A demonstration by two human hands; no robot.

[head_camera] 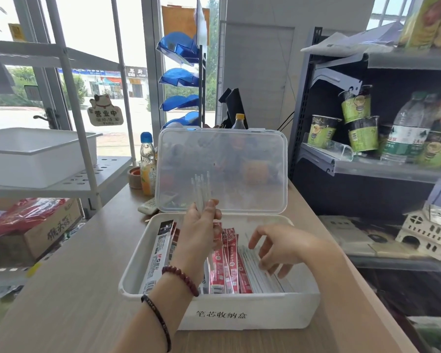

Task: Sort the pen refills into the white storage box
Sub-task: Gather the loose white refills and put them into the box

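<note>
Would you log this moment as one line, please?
left hand: holds loose refills | right hand: touches boxed refills | box: lid open

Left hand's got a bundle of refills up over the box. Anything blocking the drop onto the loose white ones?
Yes: the right hand rests on the loose white refills at the right of the white box, covering that spot. The lid stands open behind the bundle in the left hand; nothing else visible intervenes.

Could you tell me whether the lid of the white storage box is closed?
No, the clear lid stands open behind the box.
</note>
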